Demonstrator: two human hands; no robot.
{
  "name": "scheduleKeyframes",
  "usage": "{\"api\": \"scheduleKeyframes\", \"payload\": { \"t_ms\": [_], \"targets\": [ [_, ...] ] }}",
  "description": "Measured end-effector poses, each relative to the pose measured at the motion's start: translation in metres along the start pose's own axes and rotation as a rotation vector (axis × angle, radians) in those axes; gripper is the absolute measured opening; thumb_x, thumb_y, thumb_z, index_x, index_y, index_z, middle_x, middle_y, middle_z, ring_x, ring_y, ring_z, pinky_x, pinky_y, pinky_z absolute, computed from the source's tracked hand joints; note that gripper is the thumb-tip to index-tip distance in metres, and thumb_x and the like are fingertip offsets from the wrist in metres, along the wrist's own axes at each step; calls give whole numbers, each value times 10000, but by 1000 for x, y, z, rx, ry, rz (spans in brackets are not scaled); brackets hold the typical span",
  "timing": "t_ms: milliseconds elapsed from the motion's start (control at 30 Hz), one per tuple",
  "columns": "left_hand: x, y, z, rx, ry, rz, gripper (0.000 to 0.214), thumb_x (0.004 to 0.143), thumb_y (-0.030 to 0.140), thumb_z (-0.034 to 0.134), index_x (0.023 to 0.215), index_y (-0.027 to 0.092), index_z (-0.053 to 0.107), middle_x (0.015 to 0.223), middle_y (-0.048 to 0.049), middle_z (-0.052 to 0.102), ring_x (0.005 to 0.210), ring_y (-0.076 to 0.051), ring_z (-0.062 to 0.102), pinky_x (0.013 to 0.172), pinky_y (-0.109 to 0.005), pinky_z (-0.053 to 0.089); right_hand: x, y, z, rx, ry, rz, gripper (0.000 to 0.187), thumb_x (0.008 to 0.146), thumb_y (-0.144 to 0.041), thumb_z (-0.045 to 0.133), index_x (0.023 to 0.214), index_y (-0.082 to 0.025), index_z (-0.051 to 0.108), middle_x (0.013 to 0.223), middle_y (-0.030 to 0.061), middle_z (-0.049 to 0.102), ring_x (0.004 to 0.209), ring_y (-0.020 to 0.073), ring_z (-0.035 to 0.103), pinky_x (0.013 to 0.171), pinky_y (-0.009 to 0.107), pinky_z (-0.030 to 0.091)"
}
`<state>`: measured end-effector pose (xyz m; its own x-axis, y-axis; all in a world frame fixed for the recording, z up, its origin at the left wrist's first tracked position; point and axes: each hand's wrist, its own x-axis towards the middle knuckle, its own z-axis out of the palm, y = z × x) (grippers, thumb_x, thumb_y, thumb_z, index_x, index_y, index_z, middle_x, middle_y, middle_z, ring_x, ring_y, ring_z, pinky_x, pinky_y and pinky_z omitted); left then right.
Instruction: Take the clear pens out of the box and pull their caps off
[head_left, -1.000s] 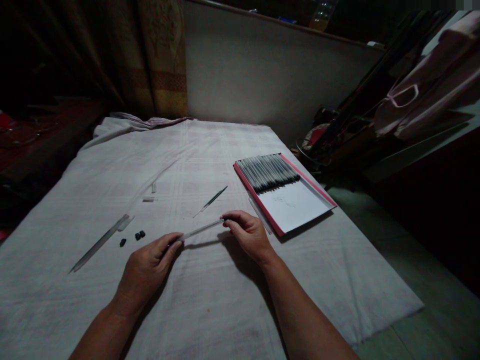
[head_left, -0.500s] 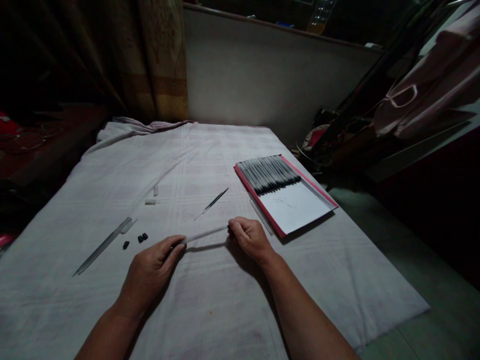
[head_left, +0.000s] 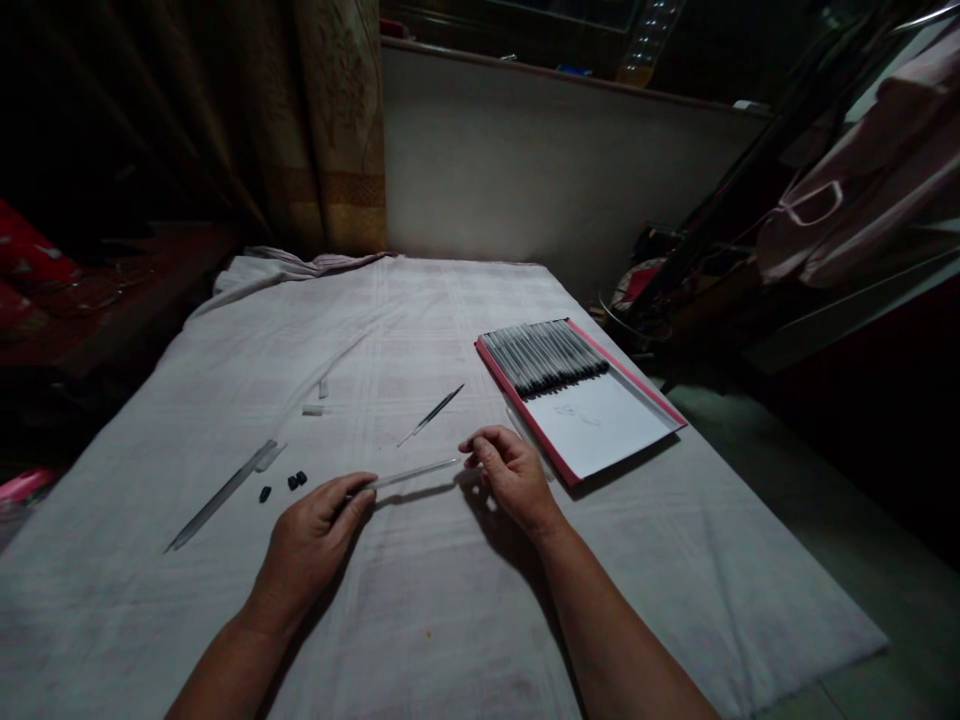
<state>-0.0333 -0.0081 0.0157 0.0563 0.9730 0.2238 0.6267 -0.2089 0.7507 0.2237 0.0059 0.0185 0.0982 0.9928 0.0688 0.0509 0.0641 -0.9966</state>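
My left hand (head_left: 313, 540) pinches the near end of a clear pen barrel (head_left: 416, 472), which it holds level above the white cloth (head_left: 420, 620). My right hand (head_left: 510, 472) is at the barrel's far end, with its fingertips curled just off the tip; whether anything small is pinched in them I cannot see. A thin dark refill (head_left: 433, 413) lies on the cloth beyond the barrel. To the left lie another clear barrel (head_left: 221, 496) and three small black caps (head_left: 289, 485).
A pink-edged tray (head_left: 622, 430) at the right holds a row of several clear pens (head_left: 544, 357) and a white sheet. Two small clear pieces (head_left: 319, 398) lie further back. A curtain hangs behind; clutter and clothes stand at the right beyond the table edge.
My right hand has loosened from the barrel's far end, and its fingers now sit slightly apart from the tip. The left hand keeps its hold. The view has tilted a little.
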Motion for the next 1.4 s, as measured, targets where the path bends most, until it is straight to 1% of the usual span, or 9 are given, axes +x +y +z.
{"api": "scheduleKeyframes", "payload": {
  "t_ms": [133, 233, 300, 367, 500, 633, 800, 933, 1400],
  "targets": [
    [-1, 8, 3, -317, -13, -240, 444, 714, 607, 733, 902, 206, 755, 715, -24, 728, 627, -170, 677, 582, -266, 556, -6, 2, 6, -103, -75, -38, 196, 877, -385, 639, 830, -202, 694, 719, 15, 682, 614, 138, 619, 559, 233, 479],
    [0, 13, 4, -595, -15, -432, 573, 604, 630, 824, 937, 176, 719, 578, 39, 602, 454, -89, 518, 412, -187, 399, -10, 3, 9, -165, -112, -69, 184, 886, -361, 625, 832, -204, 705, 679, -2, 657, 578, 125, 590, 543, 225, 455],
    [1, 15, 3, -716, 3, -497, 619, 544, 623, 869, 936, 173, 706, 569, 58, 576, 418, -55, 450, 382, -163, 334, -11, 2, 11, -187, -127, -87, 183, 883, -353, 626, 832, -202, 715, 676, -1, 662, 585, 127, 593, 551, 227, 460],
    [2, 18, 2, -792, 39, -502, 608, 525, 608, 894, 907, 178, 695, 653, 39, 630, 452, -53, 490, 410, -165, 386, -11, 2, 12, -170, -119, -90, 170, 864, -341, 640, 843, -199, 731, 702, 10, 688, 609, 134, 610, 570, 234, 478],
    [1, 20, 1, -846, 69, -459, 548, 595, 620, 870, 884, 201, 666, 882, -15, 715, 728, -153, 684, 593, -250, 570, -12, 4, 19, -11, -103, -32, 185, 811, -327, 680, 913, -199, 765, 811, 39, 745, 645, 145, 651, 610, 255, 526],
    [-2, 17, 0, -743, 32, -373, 529, 735, 663, 755, 1047, 240, 695, 703, 35, 623, 611, -120, 601, 535, -226, 526, -16, 4, 31, 129, -129, 47, 203, 782, -318, 718, 943, -206, 771, 853, 51, 767, 664, 148, 676, 642, 273, 560],
    [-4, 21, -2, -326, -65, -68, 416, 887, 541, 616, 1147, 245, 748, 867, -35, 696, 758, -151, 653, 729, -276, 576, -21, -2, 42, 201, -132, 79, 205, 775, -329, 741, 944, -215, 764, 838, 42, 766, 667, 150, 675, 635, 280, 566],
    [-6, 28, 3, -210, -177, 144, 357, 948, 411, 527, 1204, 268, 732, 997, -55, 750, 902, -175, 715, 835, -290, 587, -24, -5, 45, 181, -110, 1, 159, 791, -301, 713, 914, -218, 772, 792, 28, 738, 677, 148, 673, 667, 279, 560],
    [-11, 28, 11, -160, -127, 170, 309, 953, 404, 538, 1086, 234, 760, 1011, -63, 793, 915, -196, 754, 839, -305, 611, -26, -5, 42, -39, -167, -229, 152, 835, -209, 661, 906, -252, 789, 868, 44, 758, 828, 189, 696, 786, 328, 564]
  ]
}}
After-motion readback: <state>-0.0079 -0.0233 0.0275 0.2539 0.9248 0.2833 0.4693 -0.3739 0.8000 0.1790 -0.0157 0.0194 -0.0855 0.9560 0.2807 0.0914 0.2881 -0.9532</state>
